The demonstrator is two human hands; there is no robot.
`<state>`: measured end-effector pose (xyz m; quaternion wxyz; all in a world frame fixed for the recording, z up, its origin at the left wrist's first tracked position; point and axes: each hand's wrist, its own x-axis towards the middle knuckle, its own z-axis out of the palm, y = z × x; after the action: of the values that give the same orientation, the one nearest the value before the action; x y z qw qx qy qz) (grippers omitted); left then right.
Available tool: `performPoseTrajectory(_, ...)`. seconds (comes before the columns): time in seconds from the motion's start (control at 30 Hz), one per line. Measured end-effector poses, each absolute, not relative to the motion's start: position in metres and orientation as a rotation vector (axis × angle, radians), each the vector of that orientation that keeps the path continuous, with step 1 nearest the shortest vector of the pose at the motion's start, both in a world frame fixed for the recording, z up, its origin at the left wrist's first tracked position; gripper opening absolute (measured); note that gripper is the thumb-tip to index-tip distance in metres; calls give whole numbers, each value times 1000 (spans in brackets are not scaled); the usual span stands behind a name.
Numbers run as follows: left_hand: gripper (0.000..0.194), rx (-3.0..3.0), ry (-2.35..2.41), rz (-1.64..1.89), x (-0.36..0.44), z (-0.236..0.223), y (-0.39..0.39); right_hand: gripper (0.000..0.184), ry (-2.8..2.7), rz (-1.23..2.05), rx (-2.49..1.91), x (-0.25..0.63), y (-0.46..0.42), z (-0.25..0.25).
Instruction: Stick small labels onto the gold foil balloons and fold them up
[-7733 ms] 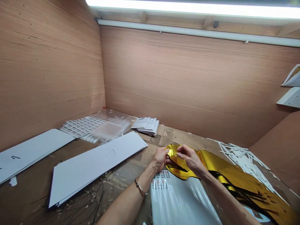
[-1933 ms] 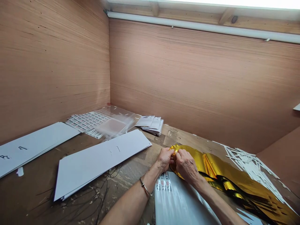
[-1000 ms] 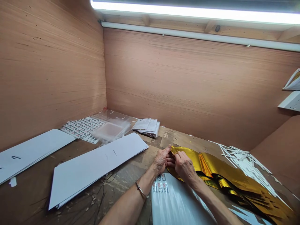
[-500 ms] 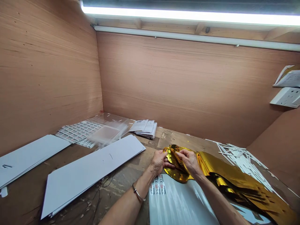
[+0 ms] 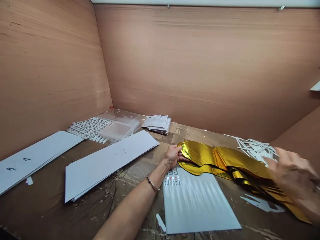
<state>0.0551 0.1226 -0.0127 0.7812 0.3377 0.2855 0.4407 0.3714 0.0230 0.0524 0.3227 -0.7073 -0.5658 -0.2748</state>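
Observation:
My left hand pinches the near end of a shiny, flat gold foil balloon. The foil runs rightward over a folded pile of the same gold foil. Smeared by motion, my right hand is over the far right end of the pile, close to white sticks; its fingers cannot be made out. Under and in front of the foil lies a glossy white sheet with small printed labels at its top left corner.
Stacks of long white card and more white card lie on the left. Behind are a label sheet, clear plastic bags and printed leaflets. A white cutout lies at right. Wooden panels enclose the table.
My right hand has let go of the foil near my left hand and swung to the right. The foil by my left hand now lies flatter and stretched out. The view has tilted down.

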Motion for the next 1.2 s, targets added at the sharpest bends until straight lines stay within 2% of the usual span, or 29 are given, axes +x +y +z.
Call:
performPoseTrajectory(0.07, 9, 745, 617, 947, 55, -13, 123, 26, -1991, -427, -1583, 309, 11, 42)
performPoseTrajectory(0.13, 10, 756, 610, 949, 55, -14, 123, 20, -2272, -145, -1372, 244, 4, 30)
performPoseTrajectory(0.23, 11, 760, 599, 953, 55, -15, 124, 21, -2565, 5, -1253, 178, 3, 15)
performPoseTrajectory(0.47, 9, 766, 620, 938, 56, -11, 122, 27, -2865, -94, -1106, 160, 22, 17)
performPoseTrajectory(0.73, 8, 762, 624, 949, 55, -11, 121, 19, -2922, -304, -1144, 155, 18, 12)
performPoseTrajectory(0.97, 9, 768, 612, 940, 55, -13, 122, 16, -2871, 19, -1140, 162, 21, 18)
performPoseTrajectory(1.2, 8, 772, 630, 945, 55, -12, 121, 20, -2932, -129, -1049, 156, 22, 15)
